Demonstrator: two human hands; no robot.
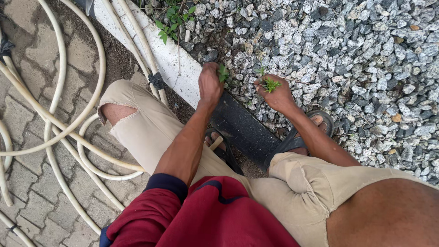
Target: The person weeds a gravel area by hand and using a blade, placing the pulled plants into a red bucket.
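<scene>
My left hand is closed around a small green weed at the edge of the gravel bed. To its right, my right hand pinches another small green weed down on the grey stones. Both arms reach forward between my bent knees in torn beige trousers. My feet are in dark sandals, one on the gravel and one beside the kerb.
A white and black painted kerb divides the gravel from the paved ground. Loops of pale hose lie on the paving at left. More green weeds grow by the kerb at the top.
</scene>
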